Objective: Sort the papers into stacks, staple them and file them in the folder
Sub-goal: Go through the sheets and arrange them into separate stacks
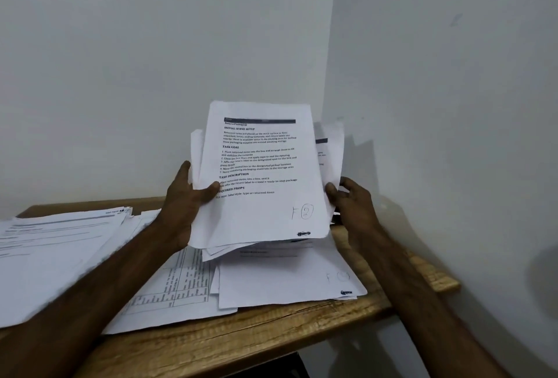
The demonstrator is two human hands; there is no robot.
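Note:
I hold a loose bundle of printed white papers (259, 172) upright above the wooden table (271, 326). Its front sheet carries typed headings and a handwritten "F 2" near the bottom right. My left hand (184, 202) grips the bundle's left edge, thumb on the front sheet. My right hand (350, 199) grips the right edge, fingers behind. Under the bundle a sheet marked "F" (287, 281) lies flat on the table. Beside it a sheet with a printed table (178, 290) lies partly under my left forearm. No stapler or folder is visible.
A wide pile of papers (57, 253) covers the table's left part. White walls meet in a corner right behind the table. The table's right edge (444, 282) ends close to the right wall. A dark object shows below the table's front edge.

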